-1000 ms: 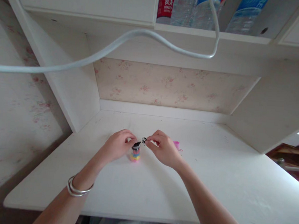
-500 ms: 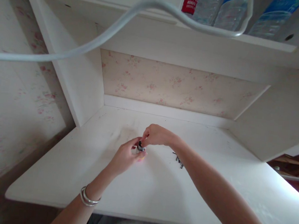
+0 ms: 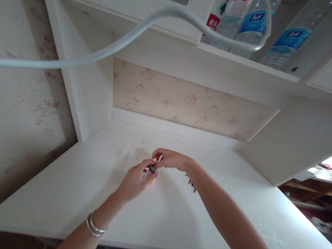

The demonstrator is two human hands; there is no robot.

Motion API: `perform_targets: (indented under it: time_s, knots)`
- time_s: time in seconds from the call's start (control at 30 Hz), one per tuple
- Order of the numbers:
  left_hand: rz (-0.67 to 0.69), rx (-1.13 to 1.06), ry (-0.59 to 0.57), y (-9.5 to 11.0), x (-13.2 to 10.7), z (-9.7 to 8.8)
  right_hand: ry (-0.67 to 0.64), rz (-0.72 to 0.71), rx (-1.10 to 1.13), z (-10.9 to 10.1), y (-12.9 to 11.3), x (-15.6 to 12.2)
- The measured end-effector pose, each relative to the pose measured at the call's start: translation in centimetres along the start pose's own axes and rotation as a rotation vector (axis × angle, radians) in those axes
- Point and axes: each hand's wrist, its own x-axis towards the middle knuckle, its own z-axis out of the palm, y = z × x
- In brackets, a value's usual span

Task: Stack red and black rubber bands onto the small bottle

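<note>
My left hand, with silver bangles at the wrist, wraps its fingers round a small jar of coloured layers on the white desk; only the jar's dark top and a sliver of colour show. My right hand reaches over from the right and pinches at the jar's dark top with its fingertips. Behind my right forearm lies a little heap of thin dark hair pins.
A white cable hangs across the view above the desk. Several water bottles stand on the upper shelf. White side panels close the desk in at left and right, with flowered wallpaper behind.
My right hand has crossed left from beside the jar to pinch at its top. My left hand has closed further round the jar. The view has swung left and tilted.
</note>
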Motion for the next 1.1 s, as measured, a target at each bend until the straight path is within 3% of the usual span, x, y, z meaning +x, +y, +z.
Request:
perform_targets:
  time_s: [0.13,0.27,0.37,0.43,0.63,0.73,0.8,0.9,1.1]
  knots:
    - [0.020,0.010,-0.005,0.0,0.0,0.3,-0.086,-0.060,0.269,-0.6,1.2,-0.7]
    - [0.049,0.032,0.057,-0.7,0.1,0.5,-0.022,-0.140,0.443,-0.8,2.3,-1.3]
    - [0.076,0.040,0.093,-1.1,0.2,0.4,0.201,-0.178,0.526,-0.7,3.9,-2.2]
    - [0.099,0.054,0.095,-1.1,0.3,0.3,0.383,-0.118,0.479,-0.6,5.8,-3.3]
    - [0.134,0.053,0.081,-0.7,0.3,-0.2,0.793,0.192,-0.024,0.4,15.5,-10.5]
    - [0.116,0.041,0.063,-0.6,0.2,0.0,0.789,0.262,-0.124,1.5,19.2,-13.9]
    - [0.091,0.035,0.046,-0.5,0.3,0.2,0.719,0.270,-0.210,2.2,20.3,-14.9]
    - [0.060,0.029,0.033,-0.5,0.3,0.6,0.657,0.291,-0.308,2.5,20.2,-14.5]
    - [0.014,-0.024,0.018,-0.8,0.3,1.0,0.678,0.273,-0.382,1.4,18.7,-12.7]
